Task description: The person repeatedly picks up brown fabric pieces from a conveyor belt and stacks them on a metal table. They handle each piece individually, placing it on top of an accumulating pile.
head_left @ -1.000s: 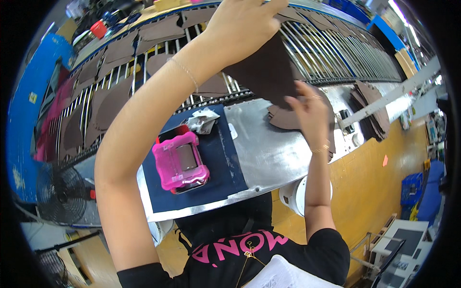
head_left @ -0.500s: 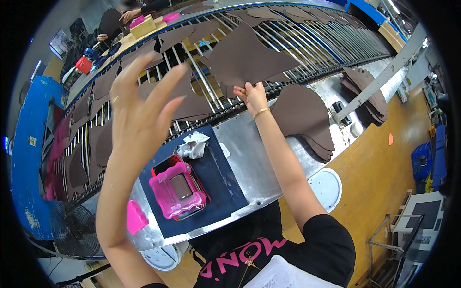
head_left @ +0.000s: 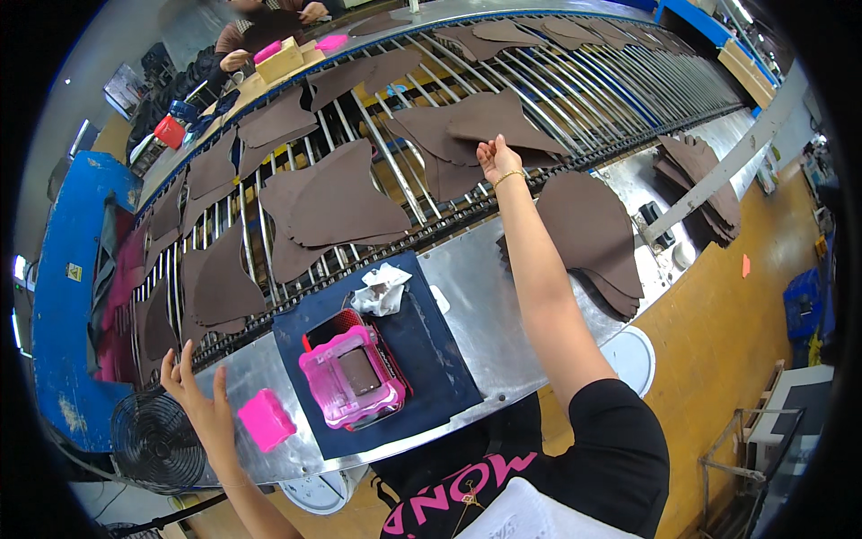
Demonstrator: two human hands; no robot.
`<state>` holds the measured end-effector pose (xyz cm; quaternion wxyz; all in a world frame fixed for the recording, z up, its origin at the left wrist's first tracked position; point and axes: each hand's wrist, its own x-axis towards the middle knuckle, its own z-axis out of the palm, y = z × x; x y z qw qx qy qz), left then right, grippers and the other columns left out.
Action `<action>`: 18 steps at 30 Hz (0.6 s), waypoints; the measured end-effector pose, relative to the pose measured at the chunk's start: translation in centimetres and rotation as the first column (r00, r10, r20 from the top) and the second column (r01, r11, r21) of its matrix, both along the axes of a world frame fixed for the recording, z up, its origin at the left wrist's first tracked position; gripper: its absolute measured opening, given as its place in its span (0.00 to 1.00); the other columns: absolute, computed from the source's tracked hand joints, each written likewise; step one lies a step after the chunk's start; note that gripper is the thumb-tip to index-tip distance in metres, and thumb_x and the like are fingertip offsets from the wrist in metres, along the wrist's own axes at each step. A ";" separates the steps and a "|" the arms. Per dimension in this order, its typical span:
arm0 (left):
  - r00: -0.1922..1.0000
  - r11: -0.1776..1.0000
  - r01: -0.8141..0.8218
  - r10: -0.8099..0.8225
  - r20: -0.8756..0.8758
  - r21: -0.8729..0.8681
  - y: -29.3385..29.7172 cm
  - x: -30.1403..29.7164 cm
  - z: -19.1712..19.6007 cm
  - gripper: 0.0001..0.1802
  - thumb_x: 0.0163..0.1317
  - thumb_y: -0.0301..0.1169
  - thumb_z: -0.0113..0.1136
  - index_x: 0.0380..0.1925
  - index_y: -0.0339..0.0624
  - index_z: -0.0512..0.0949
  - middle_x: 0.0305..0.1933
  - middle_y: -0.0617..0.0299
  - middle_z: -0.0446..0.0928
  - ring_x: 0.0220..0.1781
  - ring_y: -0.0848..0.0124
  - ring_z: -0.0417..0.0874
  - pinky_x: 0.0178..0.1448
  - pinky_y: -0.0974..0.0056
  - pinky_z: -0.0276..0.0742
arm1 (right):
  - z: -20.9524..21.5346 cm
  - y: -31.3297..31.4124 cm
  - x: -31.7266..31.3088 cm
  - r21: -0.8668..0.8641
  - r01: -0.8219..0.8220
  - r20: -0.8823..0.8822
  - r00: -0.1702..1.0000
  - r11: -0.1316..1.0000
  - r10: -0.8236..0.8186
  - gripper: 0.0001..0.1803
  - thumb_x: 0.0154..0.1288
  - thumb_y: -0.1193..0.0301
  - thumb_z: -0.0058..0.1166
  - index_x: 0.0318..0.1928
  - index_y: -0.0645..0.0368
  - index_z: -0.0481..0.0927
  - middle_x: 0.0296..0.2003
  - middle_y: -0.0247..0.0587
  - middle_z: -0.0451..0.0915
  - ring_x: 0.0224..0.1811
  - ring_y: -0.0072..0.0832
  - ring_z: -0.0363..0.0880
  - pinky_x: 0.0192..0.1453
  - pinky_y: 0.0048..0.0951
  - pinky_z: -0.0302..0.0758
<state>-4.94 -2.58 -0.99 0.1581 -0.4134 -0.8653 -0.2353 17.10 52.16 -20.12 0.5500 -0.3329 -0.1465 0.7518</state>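
One brown leather piece [head_left: 498, 121] lies on the roller conveyor [head_left: 575, 85], pinched at its near edge by her right hand [head_left: 499, 160], while the left hand [head_left: 193, 395] (fingers spread, holding nothing) rests beside a pink block [head_left: 266, 419] on the metal table [head_left: 476, 305].

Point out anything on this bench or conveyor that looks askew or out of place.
Little stands out. A crumpled white wad lies loose on the dark mat, beside the pink tray. Brown pieces on the rods overlap at mixed angles. The right hand touches one; the left hand rests by a pink block.
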 end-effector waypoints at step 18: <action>0.981 0.983 0.166 -0.173 0.087 0.081 1.4 0.0 -3.8 0.28 0.61 0.29 0.61 0.62 0.47 0.68 0.66 0.53 0.56 0.62 0.57 0.66 0.65 0.55 0.63 | 3.2 -15.5 28.2 0.126 -0.272 0.726 -0.630 0.954 -0.275 0.33 0.54 0.51 0.64 0.52 0.63 0.78 0.51 0.56 0.74 0.54 0.47 0.74 0.56 0.41 0.72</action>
